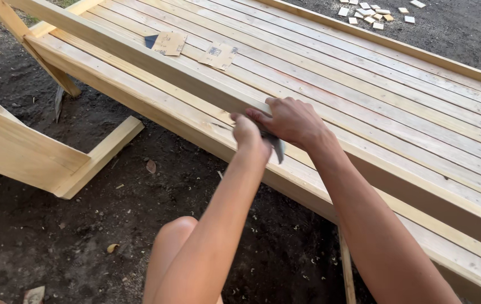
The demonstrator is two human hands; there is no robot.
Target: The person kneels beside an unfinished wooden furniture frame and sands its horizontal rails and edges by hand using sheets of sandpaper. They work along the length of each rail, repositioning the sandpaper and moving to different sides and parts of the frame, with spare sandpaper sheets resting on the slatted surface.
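Dark bare soil [83,225] lies under a large structure of pale wooden slats [364,84], outdoors. Along its near side runs a raised rail [156,62]. Two brown sandpaper sheets [218,55] lie flat on the slats, well apart from the hands. Small wood offcuts [373,14] sit on the ground beyond. Both hands meet at the rail: the right hand [291,121] curls over its edge, the left hand [247,132] just beside it, both closed on a grey sheet [277,147] pressed to the rail's side.
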